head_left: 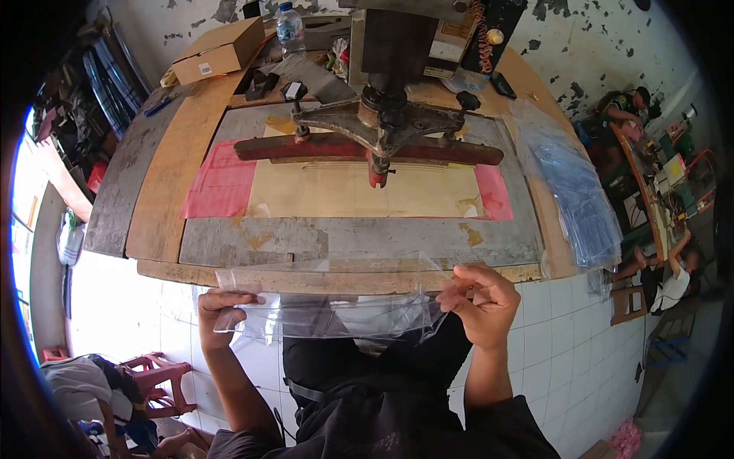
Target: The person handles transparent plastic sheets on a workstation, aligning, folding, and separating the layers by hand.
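A clear plastic sheet (352, 317) stretches between my two hands, just in front of the table's near edge and above my lap. My left hand (224, 312) pinches its left end between thumb and fingers. At the other end, my right hand (482, 302) has its thumb and fingertips closed on the plastic. The sheet is creased and see-through, so whether it is one layer or more I cannot tell. Beyond it stands a press with a long red bar (321, 149) over a cream sheet (367, 191) with pink ends (218, 180).
A stack of clear bluish plastic pieces (577, 195) lies along the table's right side. At the back are a cardboard box (218, 50), a water bottle (290, 30) and a blue pen (157, 106). Other people sit at the right and lower left, near a red stool (164, 375).
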`<state>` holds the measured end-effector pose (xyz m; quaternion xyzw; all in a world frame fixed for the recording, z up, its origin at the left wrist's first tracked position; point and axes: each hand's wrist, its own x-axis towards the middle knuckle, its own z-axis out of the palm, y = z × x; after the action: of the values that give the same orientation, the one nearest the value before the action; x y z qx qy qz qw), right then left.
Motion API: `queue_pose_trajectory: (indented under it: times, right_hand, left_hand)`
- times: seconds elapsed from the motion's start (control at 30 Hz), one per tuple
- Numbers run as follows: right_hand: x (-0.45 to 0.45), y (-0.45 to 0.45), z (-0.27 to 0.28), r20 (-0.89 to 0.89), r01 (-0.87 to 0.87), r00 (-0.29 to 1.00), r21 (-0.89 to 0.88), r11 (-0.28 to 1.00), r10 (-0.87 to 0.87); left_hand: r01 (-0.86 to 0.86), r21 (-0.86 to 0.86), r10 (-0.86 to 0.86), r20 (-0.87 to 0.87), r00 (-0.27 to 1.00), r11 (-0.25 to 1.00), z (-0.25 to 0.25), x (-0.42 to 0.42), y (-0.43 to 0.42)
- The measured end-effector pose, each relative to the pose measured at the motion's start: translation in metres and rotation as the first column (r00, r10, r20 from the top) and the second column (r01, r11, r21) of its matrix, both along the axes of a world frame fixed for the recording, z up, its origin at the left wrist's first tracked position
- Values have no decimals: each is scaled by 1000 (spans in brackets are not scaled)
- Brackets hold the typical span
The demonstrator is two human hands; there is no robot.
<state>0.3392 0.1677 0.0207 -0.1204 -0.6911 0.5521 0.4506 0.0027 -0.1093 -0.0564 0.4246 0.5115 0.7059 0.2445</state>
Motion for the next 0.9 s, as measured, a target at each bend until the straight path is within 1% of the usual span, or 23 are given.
queue_pose_trajectory:
  times: [0.1,0.2,0.3,0.37,0.4,0.43,0.47,0.5,0.53,0.57,0.6,0.63,0.67,0.7,0.77,0.83,0.9]
  right_hand:
    - [0,1,4,29,6,1000,34,999,-7]
    - [1,2,6,15,8,1000,58,998,-9]
    - [3,3,7,11,6,1000,86,996,-7]
    - [2,4,11,-16,18,1000,130,991,-16]
    - [2,4,12,-17,17,1000,129,991,-15]
    - [2,3,14,-12,9,1000,88,996,-8]
    - [3,3,14,-7,1,1000,46,999,0]
    - [4,4,14,-8,1,1000,46,999,0]
    - [8,7,14,39,-12,999,41,999,10]
    - [12,10,14,88,-24,996,36,999,21]
    - [15,12,16,88,-23,996,36,999,20]
    - [18,13,19,149,-104,984,52,993,95]
    - [19,13,21,211,-184,963,61,981,167]
    - [19,13,21,212,-185,963,56,981,169]
    - [16,12,22,263,-282,935,145,948,238]
    - [14,10,21,277,-266,935,140,954,220]
    - [11,9,20,289,-247,936,140,959,199]
  left_hand:
    - [27,38,-28,10,1000,999,-1,-2,2]
    - [3,30,-4,29,1000,1000,-9,-5,0]
    - [19,56,-21,30,999,998,-7,-6,1]
    - [7,42,-9,42,999,999,-9,-6,-1]
    - [-6,29,4,54,999,1000,-10,-6,-2]
    - [-7,28,5,54,999,1000,-12,-7,-4]
    - [7,26,-9,77,997,1000,-14,-7,-5]
    - [22,24,-24,99,995,999,-14,-8,-5]
    - [23,25,-25,97,995,999,-12,-9,-5]
    - [140,38,-143,92,985,989,-5,-7,-5]
    - [199,44,-202,89,975,979,1,-5,-5]
    - [256,49,-259,85,962,965,7,-2,-6]
    - [262,84,-272,131,953,961,12,3,-5]
    - [266,117,-284,179,942,957,14,6,-7]
    - [272,85,-284,176,943,958,10,6,-14]
    - [130,31,-132,88,987,991,13,13,-14]
    - [125,1,-125,59,990,992,17,16,-13]
